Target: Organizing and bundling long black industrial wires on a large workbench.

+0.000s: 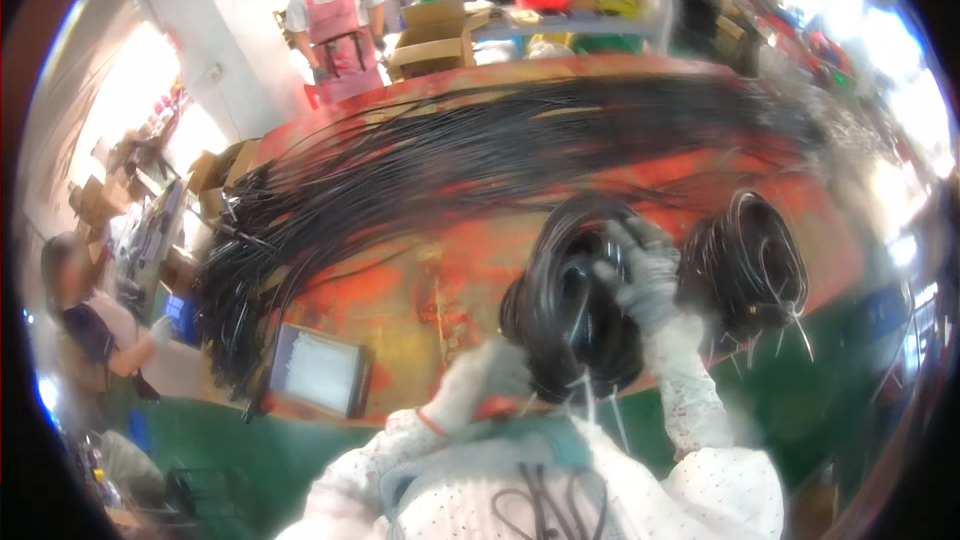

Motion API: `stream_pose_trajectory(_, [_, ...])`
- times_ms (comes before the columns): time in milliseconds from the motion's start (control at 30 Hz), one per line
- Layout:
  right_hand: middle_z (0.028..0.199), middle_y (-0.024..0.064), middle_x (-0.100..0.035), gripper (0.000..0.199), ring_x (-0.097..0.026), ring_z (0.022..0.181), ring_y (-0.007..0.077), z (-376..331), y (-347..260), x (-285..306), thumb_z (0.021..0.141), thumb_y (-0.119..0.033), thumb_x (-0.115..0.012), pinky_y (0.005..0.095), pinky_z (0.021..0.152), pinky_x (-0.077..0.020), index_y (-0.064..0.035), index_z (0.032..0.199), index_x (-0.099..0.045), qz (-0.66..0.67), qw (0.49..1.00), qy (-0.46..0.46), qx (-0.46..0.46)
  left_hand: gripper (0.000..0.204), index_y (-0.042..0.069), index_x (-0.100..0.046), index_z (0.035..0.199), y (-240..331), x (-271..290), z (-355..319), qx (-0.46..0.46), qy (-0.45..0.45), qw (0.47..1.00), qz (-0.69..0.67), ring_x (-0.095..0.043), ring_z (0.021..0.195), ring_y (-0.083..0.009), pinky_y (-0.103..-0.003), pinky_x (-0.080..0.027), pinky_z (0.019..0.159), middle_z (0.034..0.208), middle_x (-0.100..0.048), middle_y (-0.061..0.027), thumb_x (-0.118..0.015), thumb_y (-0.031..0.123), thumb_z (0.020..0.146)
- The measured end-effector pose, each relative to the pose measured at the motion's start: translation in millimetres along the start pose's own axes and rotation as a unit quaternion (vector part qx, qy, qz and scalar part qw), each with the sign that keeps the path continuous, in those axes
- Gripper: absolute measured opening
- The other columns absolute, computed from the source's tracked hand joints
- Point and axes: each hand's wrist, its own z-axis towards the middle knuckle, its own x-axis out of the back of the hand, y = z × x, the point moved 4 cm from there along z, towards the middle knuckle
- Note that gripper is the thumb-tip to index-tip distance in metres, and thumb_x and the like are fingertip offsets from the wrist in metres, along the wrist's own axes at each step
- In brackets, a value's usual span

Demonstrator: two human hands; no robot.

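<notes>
A thick coil of black cable (550, 270) stands at the near edge of the table in front of me, with white ties hanging from its lower side. My right hand (645, 275), in a grey-white glove, reaches around the coil's right side, fingers curving over toward its opening. Low at the coil's left side is my left hand (490, 375), also gloved; motion smears its fingers, and whether it touches the coil is unclear. To the right sits a second black cable coil (750, 265) with white ties at its lower edge.
Long loose black cables (460, 145) spread across the orange-red table (400, 285). A box of white strips (318, 370) lies near the front left edge. One person in a red apron (342, 25) stands beyond, near an open carton (432, 40); another person (95, 325) is at left.
</notes>
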Motion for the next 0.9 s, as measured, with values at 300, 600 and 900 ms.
stream_pose_trajectory(300, [0.106, 0.0084, -0.059, 0.051, -0.056, 0.098, 0.0141, 36, 64, -43, 0.073, -0.006, -0.073, 0.0278, 0.088, -0.0435, 0.0026, 0.118, -0.051, 0.553, 0.814, -0.096, -0.148, 0.067, 0.002, -0.037, 0.131, 90, -64, 46, -0.401, 0.280, 0.767, 0.415, -0.063, 0.094, -0.0246, -0.030, -0.049, 0.083, 0.109, -0.059, -0.0185, -0.068, 0.023, 0.076])
stream_pose_trajectory(600, [0.085, 0.0104, -0.066, 0.040, -0.061, 0.080, 0.0150, 33, 72, -31, 0.066, -0.017, -0.077, 0.0303, 0.076, -0.0488, 0.0021, 0.096, -0.060, 0.370, 0.898, -0.132, -0.196, 0.068, 0.006, -0.038, 0.133, 84, -49, 47, -0.378, 0.247, 0.769, 0.453, -0.059, 0.099, -0.0330, -0.035, -0.049, 0.083, 0.116, -0.054, -0.0195, -0.066, 0.026, 0.074])
stream_pose_trajectory(900, [0.073, 0.0101, -0.063, 0.036, -0.059, 0.067, 0.0199, 40, 57, -41, 0.063, -0.020, -0.078, 0.0310, 0.066, -0.0475, -0.0002, 0.085, -0.058, 0.344, 0.930, -0.103, -0.083, 0.070, 0.003, -0.023, 0.140, 37, -13, 67, -0.229, 0.181, 0.892, 0.345, -0.039, 0.125, -0.0325, -0.037, -0.029, 0.106, 0.132, -0.042, -0.0233, -0.056, 0.028, 0.084])
